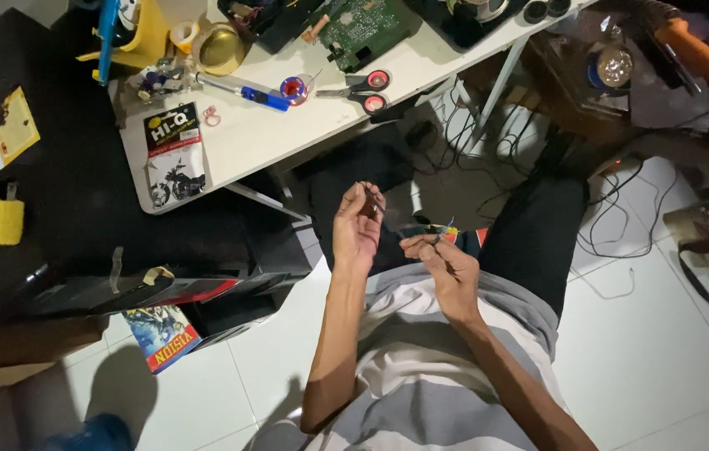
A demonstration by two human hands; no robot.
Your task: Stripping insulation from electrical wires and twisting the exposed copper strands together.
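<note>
thin dark wire [371, 199] pinched in left hand [357, 230]; right hand [446, 266] grips small tool [444, 232], tip near wire.

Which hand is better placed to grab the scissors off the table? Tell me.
Left, probably. The left hand is raised nearer the white table and the red-handled scissors; the right hand sits lower, pinching a thin wire.

We hold our left hand [358, 227] just left of our right hand [446, 267], above our lap. Beyond them stands the desk [287, 125]: on it, scissors [363, 90] lie right of a pen [247, 90], with a circuit board [363, 29] behind.
</note>
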